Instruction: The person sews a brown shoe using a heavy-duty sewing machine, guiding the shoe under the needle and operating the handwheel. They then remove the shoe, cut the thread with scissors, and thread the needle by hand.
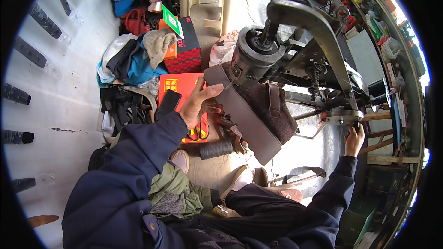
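A brown bag (251, 122) with a smooth leather-like panel, a dark fuzzy side and a short strap hangs at the head of a dark metal sewing machine (256, 60). My left hand (200, 103) grips the panel's near-left edge, thumb on top and fingers partly hidden beneath. The bag's upper end lies under the machine's round head, which hides the needle area. On the right, my right hand (354, 140) is closed around the small handle at the rim of the machine's metal handwheel (339, 117).
Below my left hand are a red box (184, 83), a black phone (168, 104), red-handled scissors (203, 130) and a dark thread spool (216, 149). Clothes (127, 60) are heaped at left. Behind stands a beige stool (185, 0); a cluttered shelf (417, 110) lines the right.
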Demonstrator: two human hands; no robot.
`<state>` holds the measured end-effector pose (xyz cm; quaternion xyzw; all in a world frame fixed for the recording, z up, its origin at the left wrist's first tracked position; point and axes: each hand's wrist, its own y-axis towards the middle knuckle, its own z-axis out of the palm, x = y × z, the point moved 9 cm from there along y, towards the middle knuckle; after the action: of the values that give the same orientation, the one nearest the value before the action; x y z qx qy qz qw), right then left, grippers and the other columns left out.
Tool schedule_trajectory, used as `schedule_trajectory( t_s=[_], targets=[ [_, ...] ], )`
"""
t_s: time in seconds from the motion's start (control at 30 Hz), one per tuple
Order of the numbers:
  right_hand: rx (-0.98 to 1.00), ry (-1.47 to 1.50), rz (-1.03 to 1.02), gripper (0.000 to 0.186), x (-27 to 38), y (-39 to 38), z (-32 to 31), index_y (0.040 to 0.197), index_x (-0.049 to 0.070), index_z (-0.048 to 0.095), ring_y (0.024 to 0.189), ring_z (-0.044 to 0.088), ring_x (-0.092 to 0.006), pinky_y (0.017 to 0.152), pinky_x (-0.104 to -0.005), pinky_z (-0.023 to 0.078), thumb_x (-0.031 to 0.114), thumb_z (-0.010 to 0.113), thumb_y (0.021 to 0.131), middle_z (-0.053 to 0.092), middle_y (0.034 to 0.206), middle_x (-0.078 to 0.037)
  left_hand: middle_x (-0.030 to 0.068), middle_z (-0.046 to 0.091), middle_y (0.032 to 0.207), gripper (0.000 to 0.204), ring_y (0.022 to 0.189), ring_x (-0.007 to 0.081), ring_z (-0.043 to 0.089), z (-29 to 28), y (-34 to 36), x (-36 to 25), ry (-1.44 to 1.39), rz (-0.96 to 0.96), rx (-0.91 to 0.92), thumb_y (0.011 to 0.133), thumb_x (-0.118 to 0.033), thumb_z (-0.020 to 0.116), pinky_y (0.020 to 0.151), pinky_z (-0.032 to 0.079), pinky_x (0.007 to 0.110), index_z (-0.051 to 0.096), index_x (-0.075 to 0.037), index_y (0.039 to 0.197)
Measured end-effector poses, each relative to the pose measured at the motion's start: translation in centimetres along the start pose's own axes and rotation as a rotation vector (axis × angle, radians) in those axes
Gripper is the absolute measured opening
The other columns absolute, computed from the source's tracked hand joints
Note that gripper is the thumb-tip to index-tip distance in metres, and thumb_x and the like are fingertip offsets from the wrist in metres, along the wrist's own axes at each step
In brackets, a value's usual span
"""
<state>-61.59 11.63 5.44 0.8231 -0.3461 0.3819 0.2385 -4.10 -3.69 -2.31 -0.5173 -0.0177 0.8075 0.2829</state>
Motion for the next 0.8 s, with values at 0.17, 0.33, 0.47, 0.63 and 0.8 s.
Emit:
schedule_trajectory(
  t_s=[0.17,0.33,0.47,0.63,0.8],
  targets=[
    [0.276,-0.112,0.091,0.018,-5.0,-3.2,7.5,0.096,0.002,0.062,0.05,0.056,-0.0137,0.049,-0.0314,0.045,0.019,0.063,0.099,0.059,0.067,-0.005,0.0053,0.055,0.135,0.086,0.126,0.0164,0.052,-0.1,0.6,-1.1,0.056,0.046,-0.01,0.082,-0.045,0.081,0.105,0.044,0.04,0.037,-0.017,0.15],
    [0.504,-0.081,0.1,0.025,-1.5,-8.0,12.7,0.087,0.003,0.058,0.048,0.058,-0.0148,0.048,-0.0309,0.046,0.024,0.065,0.098,0.058,0.06,-0.004,0.0126,0.051,0.139,0.091,0.131,0.0229,0.049,0.6,0.5,-3.4,0.111,0.269,0.015,0.083,-0.031,0.079,0.113,0.039,0.042,0.029,-0.011,0.156],
    [0.495,-0.112,0.121,0.025,0.0,-8.5,12.7,0.086,0.003,0.058,0.048,0.059,-0.015,0.046,-0.0304,0.045,0.023,0.064,0.098,0.059,0.06,-0.005,0.0187,0.049,0.144,0.078,0.136,0.0302,0.049,0.9,0.2,-5.8,0.411,0.502,-0.025,0.084,-0.026,0.078,0.117,0.036,0.045,0.04,-0.01,0.15],
    [0.489,-0.11,0.123,0.025,-0.4,-8.3,12.7,0.084,0.003,0.059,0.047,0.059,-0.0147,0.046,-0.0296,0.044,0.023,0.064,0.099,0.059,0.059,-0.005,0.0317,0.045,0.151,0.068,0.14,0.05,0.045,3.7,-3.4,-8.8,1.12,1.035,-0.101,0.083,-0.038,0.083,0.115,0.036,0.054,0.056,-0.01,0.14],
    [0.495,-0.084,0.147,0.024,-0.5,-8.3,12.8,0.084,0.004,0.059,0.047,0.059,-0.0142,0.045,-0.0294,0.043,0.023,0.064,0.098,0.059,0.059,-0.004,0.0318,0.053,0.144,0.062,0.132,0.05,0.052,4.0,-3.3,-9.2,1.092,0.999,-0.181,0.089,-0.058,0.075,0.111,0.04,0.054,0.066,-0.01,0.127]
  ],
)
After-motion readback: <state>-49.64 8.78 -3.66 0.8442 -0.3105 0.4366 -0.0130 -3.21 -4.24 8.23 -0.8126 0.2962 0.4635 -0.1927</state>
